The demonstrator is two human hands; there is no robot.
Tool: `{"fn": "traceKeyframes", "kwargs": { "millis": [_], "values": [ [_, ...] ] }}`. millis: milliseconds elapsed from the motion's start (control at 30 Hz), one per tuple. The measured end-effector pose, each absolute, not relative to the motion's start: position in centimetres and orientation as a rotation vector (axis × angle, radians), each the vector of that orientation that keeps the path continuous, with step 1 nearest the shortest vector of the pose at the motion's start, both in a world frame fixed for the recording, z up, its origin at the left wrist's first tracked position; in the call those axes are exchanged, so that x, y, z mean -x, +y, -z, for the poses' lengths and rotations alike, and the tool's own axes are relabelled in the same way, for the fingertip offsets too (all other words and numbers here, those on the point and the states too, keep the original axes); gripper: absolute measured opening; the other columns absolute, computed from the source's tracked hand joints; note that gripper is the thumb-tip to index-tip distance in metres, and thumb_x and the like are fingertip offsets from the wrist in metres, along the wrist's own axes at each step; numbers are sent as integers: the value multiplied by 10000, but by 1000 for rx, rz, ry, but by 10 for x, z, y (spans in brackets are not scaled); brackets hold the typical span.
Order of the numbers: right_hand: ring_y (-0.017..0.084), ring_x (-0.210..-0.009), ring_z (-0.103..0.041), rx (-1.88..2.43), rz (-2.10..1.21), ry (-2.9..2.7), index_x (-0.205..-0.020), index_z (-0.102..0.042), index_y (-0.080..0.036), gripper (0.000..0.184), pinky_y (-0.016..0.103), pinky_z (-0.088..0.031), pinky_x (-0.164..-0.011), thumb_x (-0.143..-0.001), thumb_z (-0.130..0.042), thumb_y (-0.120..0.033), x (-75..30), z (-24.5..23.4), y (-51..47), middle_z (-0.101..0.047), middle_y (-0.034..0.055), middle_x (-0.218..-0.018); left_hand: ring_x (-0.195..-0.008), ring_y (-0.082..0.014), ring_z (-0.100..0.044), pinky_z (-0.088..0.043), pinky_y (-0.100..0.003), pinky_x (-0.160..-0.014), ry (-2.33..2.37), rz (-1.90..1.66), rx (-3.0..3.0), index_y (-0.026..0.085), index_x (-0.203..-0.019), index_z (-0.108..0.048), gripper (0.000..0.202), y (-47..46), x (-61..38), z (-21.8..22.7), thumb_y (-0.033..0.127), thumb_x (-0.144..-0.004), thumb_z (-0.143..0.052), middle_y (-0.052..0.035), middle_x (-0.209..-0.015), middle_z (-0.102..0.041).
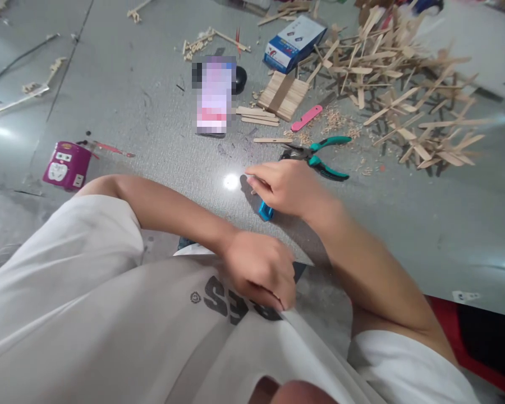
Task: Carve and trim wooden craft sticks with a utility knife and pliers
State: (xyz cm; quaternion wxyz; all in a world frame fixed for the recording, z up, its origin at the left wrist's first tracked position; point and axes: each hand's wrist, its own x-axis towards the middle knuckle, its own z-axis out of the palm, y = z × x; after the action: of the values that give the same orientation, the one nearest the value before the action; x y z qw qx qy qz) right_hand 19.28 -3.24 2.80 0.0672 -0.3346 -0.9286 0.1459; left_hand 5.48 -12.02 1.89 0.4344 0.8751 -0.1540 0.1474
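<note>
My left hand (261,266) is closed in front of my chest, its fingers gripping the front of my white T-shirt (122,331), which stretches in folds away from it. Over the table, my right hand (292,188) has its fingers curled, thumb and index close together. Whatever lies between them is too small to make out. A small blue plastic object (265,211) shows just below that hand, partly covered by it. Right beside its knuckles lie pliers (315,154) with green-and-black handles, and a single wooden stick (271,140) is just beyond.
A blurred phone (214,101) stands against a round black object (239,78). Behind are a banded bundle of sticks (284,94), a pink-handled knife (306,118), a blue-white box (295,42) and a heap of glued sticks (404,101). A purple power socket (67,165) sits at left.
</note>
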Motion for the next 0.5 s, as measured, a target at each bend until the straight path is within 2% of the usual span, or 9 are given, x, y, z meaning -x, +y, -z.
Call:
{"fn": "traceKeyframes", "kwargs": {
  "millis": [100, 200, 300, 367, 400, 467, 500],
  "values": [
    [264, -896, -711, 1006, -321, -2852, -1444, -805, -225, 485, 396, -447, -788, -1115, -450, -254, -209, -35, -34, -842, 124, -1190, -762, -177, -746, -499, -441, -716, -576, -470, -2350, 256, -818, -775, 459, -130, -50, -43, 298, -1187, -504, -50, -876, -828],
    [243, -827, -661, 984, -178, -2885, -1527, -766, -235, 566, 384, -429, -745, -1027, -508, -181, -226, -40, -33, -795, 123, -1178, -694, -153, -703, -501, -416, -659, -592, -574, -2382, 280, -805, -790, 444, -128, -36, -76, 254, -1163, -529, -23, -841, -809],
    [231, -778, -597, 945, -45, -2955, -1517, -768, -271, 618, 383, -358, -697, -962, -541, -120, -234, -40, -33, -770, 116, -1159, -590, -160, -615, -485, -427, -632, -402, -549, -2518, 286, -833, -781, 364, -101, -16, -94, 279, -1133, -575, -19, -785, -769],
    [245, -817, -599, 913, 7, -2993, -1438, -794, -256, 551, 395, -356, -721, -981, -535, -90, -235, -36, -34, -770, 126, -1151, -615, -181, -647, -503, -426, -676, -146, -716, -2563, 293, -883, -763, 281, -74, -4, -85, 320, -1105, -593, -21, -772, -757],
    [257, -856, -612, 882, 19, -3006, -1399, -798, -238, 506, 402, -369, -747, -997, -533, -83, -235, -33, -34, -772, 136, -1154, -646, -177, -677, -521, -407, -703, -41, -891, -2552, 291, -921, -755, 282, -59, 1, -74, 359, -1118, -565, -17, -801, -771],
    [271, -924, -628, 787, 39, -3016, -1383, -779, -217, 449, 408, -384, -797, -1040, -520, -86, -236, -27, -33, -776, 145, -1174, -624, -164, -645, -542, -375, -714, 254, -1376, -2431, 279, -976, -728, 290, -32, 8, -45, 420, -1141, -535, 5, -761, -740],
    [267, -934, -625, 733, 48, -3012, -1400, -764, -219, 443, 406, -380, -808, -1068, -499, -93, -238, -23, -32, -777, 139, -1170, -637, -166, -625, -539, -372, -713, 367, -1476, -2356, 260, -1000, -712, 292, -22, 10, -29, 405, -1151, -508, -11, -761, -724]
  ]
}}
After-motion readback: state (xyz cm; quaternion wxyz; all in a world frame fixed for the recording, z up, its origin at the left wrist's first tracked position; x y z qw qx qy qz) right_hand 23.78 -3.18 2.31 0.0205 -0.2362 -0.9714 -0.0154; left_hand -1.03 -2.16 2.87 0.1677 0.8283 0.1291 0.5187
